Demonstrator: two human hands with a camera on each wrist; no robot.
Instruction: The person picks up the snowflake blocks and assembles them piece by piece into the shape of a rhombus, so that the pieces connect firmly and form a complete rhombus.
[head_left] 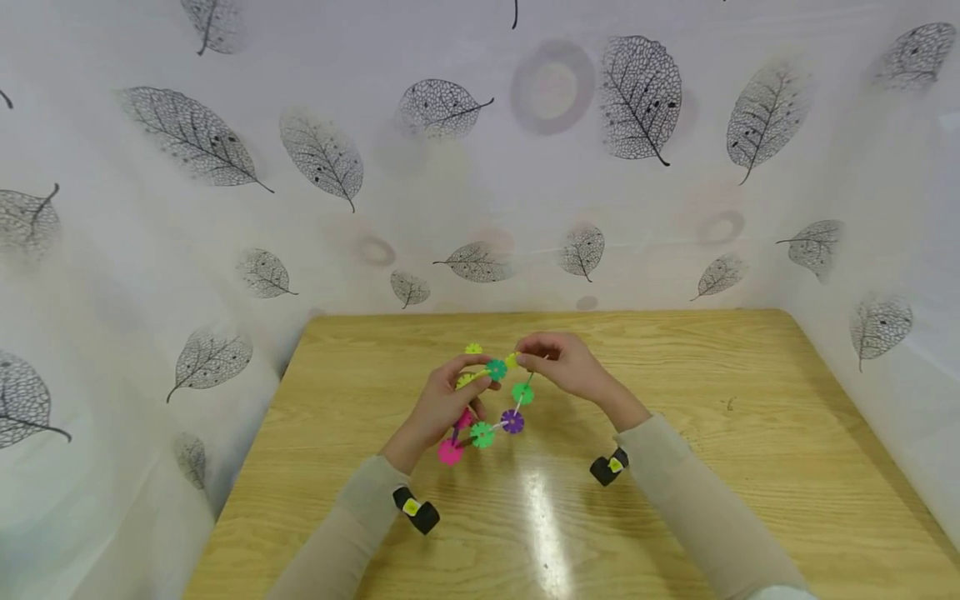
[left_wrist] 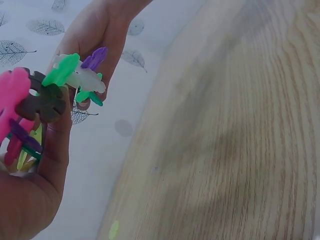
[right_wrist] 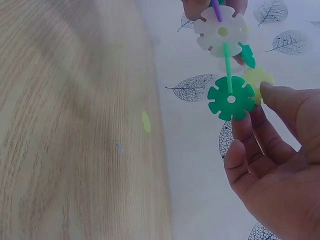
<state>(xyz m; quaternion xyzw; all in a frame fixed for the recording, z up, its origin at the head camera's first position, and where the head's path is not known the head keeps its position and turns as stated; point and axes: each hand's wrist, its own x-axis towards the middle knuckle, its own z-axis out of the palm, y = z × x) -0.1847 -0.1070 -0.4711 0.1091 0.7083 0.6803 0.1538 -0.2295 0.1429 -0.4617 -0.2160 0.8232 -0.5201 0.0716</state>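
Note:
A loop-like chain of notched plastic snowflake discs hangs above the table, with pink, green, purple, white and yellow pieces slotted edge to edge. My left hand holds it on the left side, fingers curled round the discs near a teal disc. Between thumb and fingers my right hand pinches a yellow disc beside that teal one. In the right wrist view, a green disc at the chain's end hangs close to the right fingers. Whether the yellow disc is slotted in cannot be told.
One loose yellow disc lies on the wooden table behind the left hand. White leaf-patterned sheeting stands around the table's back and sides. Each wrist wears a small black camera.

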